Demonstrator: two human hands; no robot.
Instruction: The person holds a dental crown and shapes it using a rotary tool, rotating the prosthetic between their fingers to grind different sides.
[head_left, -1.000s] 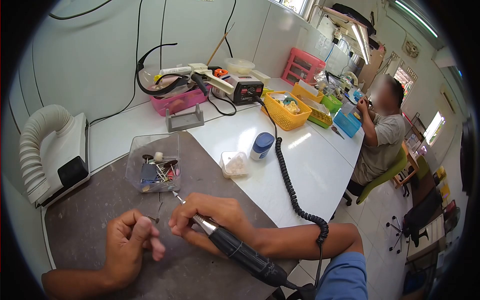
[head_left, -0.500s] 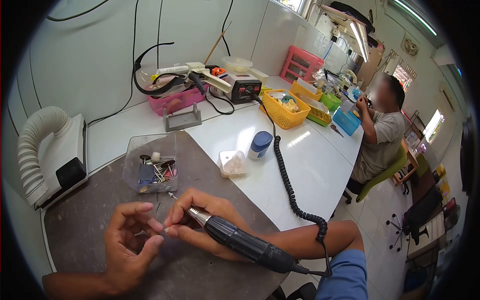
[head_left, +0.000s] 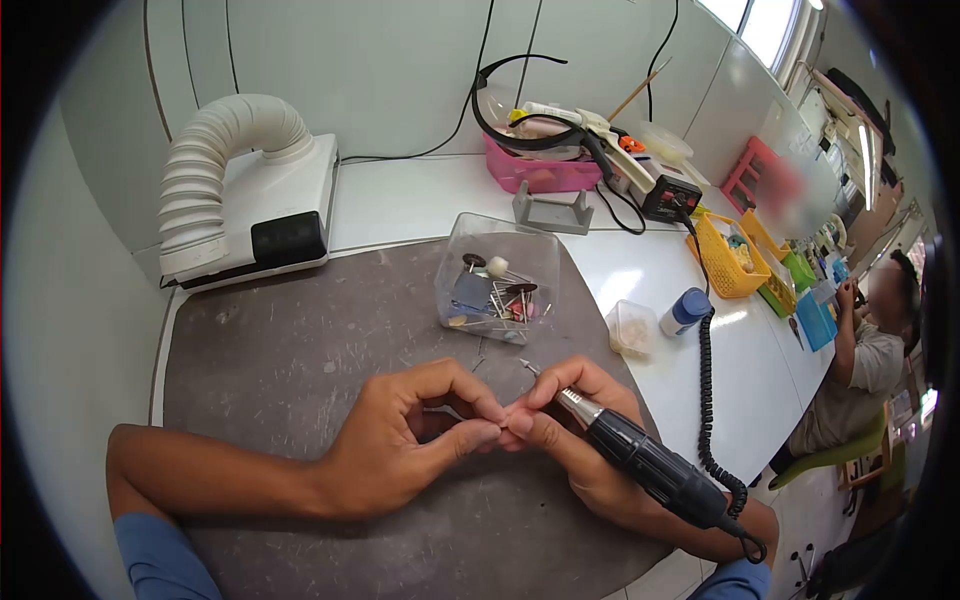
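Observation:
My right hand (head_left: 572, 452) is wrapped around a black rotary handpiece (head_left: 655, 462) with a metal nose, its thin bit pointing up and left. The thumb and a finger of that hand also pinch a tiny pale piece, mostly hidden. My left hand (head_left: 395, 440) is closed in a pinch at the same spot, its fingertips meeting the right ones. What the left fingertips grip is too small to make out. Just beyond both hands stands a clear plastic box (head_left: 545, 250) holding several rotary bits and polishing wheels (head_left: 515, 290).
A brown mat (head_left: 270, 350) covers the bench. A white dust extractor hose (head_left: 195, 180) stands at left. Beyond are a pink basket (head_left: 540, 178), a control unit (head_left: 670, 198), a small clear tub (head_left: 630, 332), a blue-capped bottle (head_left: 686, 312) and yellow baskets (head_left: 730, 265). A person (head_left: 865, 360) sits at far right.
My view has turned left, so things sit further right in the picture. My left hand, apart before with fingers curled, has closed and met the right hand's fingertips.

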